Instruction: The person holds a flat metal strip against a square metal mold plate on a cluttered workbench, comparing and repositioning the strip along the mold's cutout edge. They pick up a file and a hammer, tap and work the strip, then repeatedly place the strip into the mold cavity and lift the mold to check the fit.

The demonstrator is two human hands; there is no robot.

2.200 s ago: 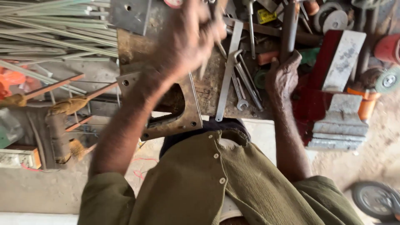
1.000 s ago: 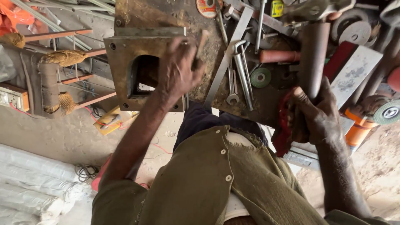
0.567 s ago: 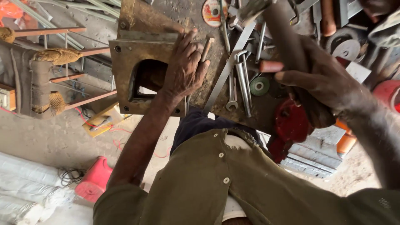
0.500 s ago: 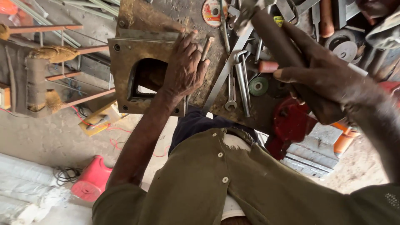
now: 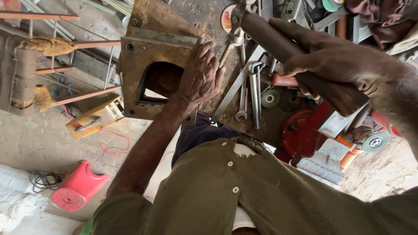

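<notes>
Rusty steel plate (image 5: 150, 61) with the square hole cut in it lies flat on the workbench (image 5: 204, 17), toward its left edge, and my left hand (image 5: 201, 74) presses down on its right side, fingers spread flat and gripping nothing. My right hand (image 5: 344, 61) is clenched tight around the thick dark handle of a hammer (image 5: 278, 41), raised above the clutter of spanners (image 5: 252, 93) and grinding discs (image 5: 270, 98) on the right. I reckon the danger is plain: my left fingers sit close to where a blow would land, so a glancing strike could catch them, or the plate could jump and slide off the bench edge if my palm gives way. Half a second back the hammer sat lower and nearer me; now it has swung up and farther across the bench, while my left hand has kept its place on the plate.
</notes>
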